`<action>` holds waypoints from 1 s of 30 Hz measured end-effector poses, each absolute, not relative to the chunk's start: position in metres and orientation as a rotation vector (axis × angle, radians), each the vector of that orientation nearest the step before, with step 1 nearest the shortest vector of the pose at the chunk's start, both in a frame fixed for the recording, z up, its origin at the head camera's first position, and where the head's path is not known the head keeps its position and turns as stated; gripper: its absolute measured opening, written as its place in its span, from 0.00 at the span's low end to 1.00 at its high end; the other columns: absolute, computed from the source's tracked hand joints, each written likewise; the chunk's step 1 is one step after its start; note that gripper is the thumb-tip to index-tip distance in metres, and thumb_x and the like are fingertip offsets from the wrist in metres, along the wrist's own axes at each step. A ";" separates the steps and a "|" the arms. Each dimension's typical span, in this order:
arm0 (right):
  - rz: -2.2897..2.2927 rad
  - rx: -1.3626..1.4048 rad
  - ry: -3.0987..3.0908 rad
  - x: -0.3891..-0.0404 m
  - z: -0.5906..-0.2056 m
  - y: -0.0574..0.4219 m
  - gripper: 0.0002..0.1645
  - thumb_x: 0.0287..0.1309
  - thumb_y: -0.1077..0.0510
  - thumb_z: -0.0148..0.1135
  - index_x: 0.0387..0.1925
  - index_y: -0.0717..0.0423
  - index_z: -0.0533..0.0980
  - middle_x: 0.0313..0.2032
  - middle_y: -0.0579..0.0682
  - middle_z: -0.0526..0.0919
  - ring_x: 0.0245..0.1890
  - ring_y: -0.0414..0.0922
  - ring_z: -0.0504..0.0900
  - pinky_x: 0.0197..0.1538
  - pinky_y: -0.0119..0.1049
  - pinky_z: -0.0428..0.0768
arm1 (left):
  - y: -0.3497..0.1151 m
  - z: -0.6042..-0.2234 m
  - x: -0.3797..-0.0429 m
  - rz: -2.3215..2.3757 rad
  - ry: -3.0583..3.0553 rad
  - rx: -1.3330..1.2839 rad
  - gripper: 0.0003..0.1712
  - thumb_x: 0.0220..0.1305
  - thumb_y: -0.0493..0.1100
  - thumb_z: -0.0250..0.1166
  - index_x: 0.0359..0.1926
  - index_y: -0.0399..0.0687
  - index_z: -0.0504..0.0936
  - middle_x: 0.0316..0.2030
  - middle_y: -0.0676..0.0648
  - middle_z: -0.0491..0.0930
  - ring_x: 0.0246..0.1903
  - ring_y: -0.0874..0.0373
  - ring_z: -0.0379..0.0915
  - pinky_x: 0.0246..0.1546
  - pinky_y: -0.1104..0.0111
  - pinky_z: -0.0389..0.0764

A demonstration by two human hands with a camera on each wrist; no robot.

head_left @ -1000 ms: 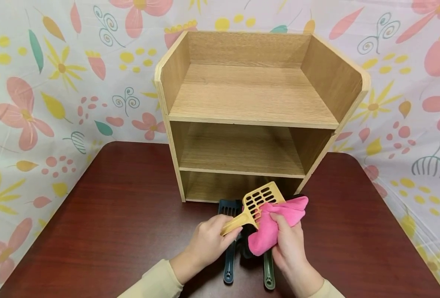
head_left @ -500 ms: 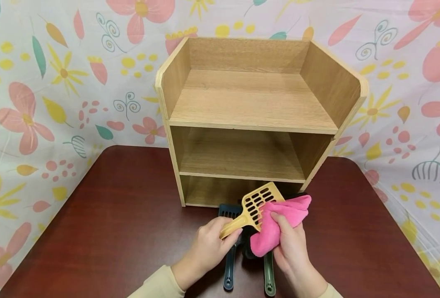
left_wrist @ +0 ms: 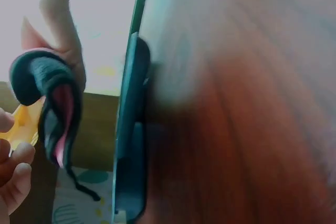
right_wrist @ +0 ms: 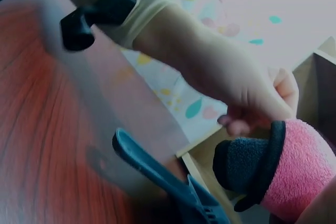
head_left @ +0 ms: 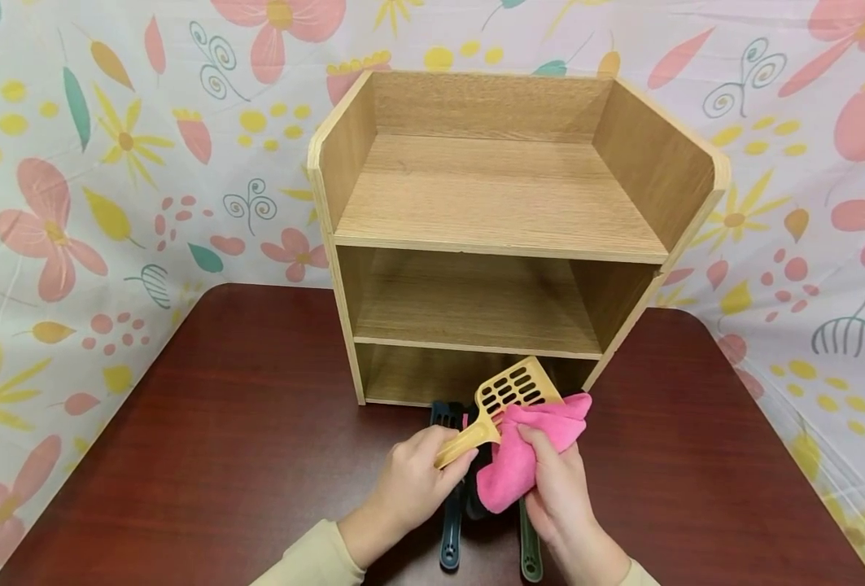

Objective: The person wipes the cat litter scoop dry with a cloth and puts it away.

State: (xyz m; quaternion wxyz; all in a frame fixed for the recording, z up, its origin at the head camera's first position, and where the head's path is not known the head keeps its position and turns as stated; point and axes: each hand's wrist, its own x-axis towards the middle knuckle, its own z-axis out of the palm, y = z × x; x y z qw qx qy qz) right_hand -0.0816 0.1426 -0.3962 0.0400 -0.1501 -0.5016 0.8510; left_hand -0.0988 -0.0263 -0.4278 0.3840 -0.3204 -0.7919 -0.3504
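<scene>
A yellow slotted litter scoop [head_left: 469, 442] is held by its handle in my left hand [head_left: 413, 480], its blade tilted up to the right. My right hand [head_left: 564, 496] grips a bunched pink cloth [head_left: 516, 468] against the blade's lower right side. The cloth's other face is dark, as the left wrist view shows on the folded cloth [left_wrist: 63, 103]. Beneath the hands a dark blue scoop [head_left: 451, 533] and a green scoop [head_left: 530, 549] lie on the table, handles toward me. The cloth and hands hide much of both.
A wooden shelf unit [head_left: 498, 244] with an open top and two compartments stands just behind the scoops. The dark red table [head_left: 183, 456] extends to both sides. A flower-patterned curtain [head_left: 146, 244] surrounds its back and sides.
My right hand has drawn the cloth a little left and down along the yellow scoop's blade. My left hand has stayed nearly still on the handle. The head view has tilted up slightly.
</scene>
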 end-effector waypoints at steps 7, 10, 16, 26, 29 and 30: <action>2.515 -0.503 -1.605 -0.082 -0.397 0.155 0.18 0.63 0.66 0.52 0.53 0.55 0.62 0.41 0.40 0.80 0.42 0.34 0.80 0.47 0.27 0.79 | -0.035 -0.425 -0.100 -0.904 -2.038 -0.871 0.12 0.54 0.46 0.70 0.32 0.44 0.78 0.22 0.52 0.79 0.18 0.66 0.71 0.20 0.80 0.74; 2.496 -0.495 -1.693 -0.082 -0.397 0.164 0.18 0.64 0.65 0.52 0.52 0.53 0.62 0.40 0.38 0.80 0.41 0.33 0.79 0.47 0.26 0.78 | -0.040 -0.425 -0.101 -0.976 -2.071 -0.890 0.11 0.53 0.45 0.71 0.31 0.45 0.78 0.22 0.53 0.79 0.19 0.67 0.71 0.22 0.83 0.73; 2.576 -0.367 -1.913 -0.085 -0.396 0.187 0.14 0.65 0.60 0.52 0.50 0.52 0.63 0.38 0.38 0.81 0.39 0.34 0.79 0.44 0.31 0.79 | -0.054 -0.422 -0.104 -1.130 -2.146 -0.937 0.10 0.50 0.41 0.72 0.31 0.45 0.79 0.21 0.53 0.78 0.20 0.71 0.67 0.22 0.85 0.70; 2.861 0.030 -1.954 -0.094 -0.389 0.214 0.10 0.72 0.55 0.39 0.53 0.46 0.57 0.40 0.40 0.80 0.41 0.37 0.80 0.47 0.34 0.80 | -0.073 -0.416 -0.110 -1.307 -2.238 -1.048 0.09 0.49 0.39 0.73 0.30 0.48 0.80 0.17 0.56 0.74 0.18 0.76 0.59 0.17 0.86 0.65; 2.929 0.074 -1.959 -0.094 -0.388 0.212 0.10 0.73 0.53 0.38 0.52 0.43 0.59 0.39 0.41 0.81 0.40 0.37 0.81 0.46 0.34 0.80 | -0.073 -0.413 -0.111 -1.322 -2.242 -1.068 0.09 0.49 0.40 0.73 0.30 0.48 0.80 0.18 0.56 0.75 0.19 0.75 0.60 0.18 0.86 0.66; 2.968 0.096 -1.949 -0.094 -0.388 0.211 0.09 0.73 0.53 0.37 0.51 0.43 0.61 0.39 0.41 0.81 0.40 0.38 0.81 0.46 0.34 0.80 | -0.073 -0.412 -0.111 -1.326 -2.236 -1.078 0.09 0.49 0.40 0.73 0.30 0.48 0.80 0.18 0.56 0.76 0.19 0.75 0.61 0.19 0.86 0.66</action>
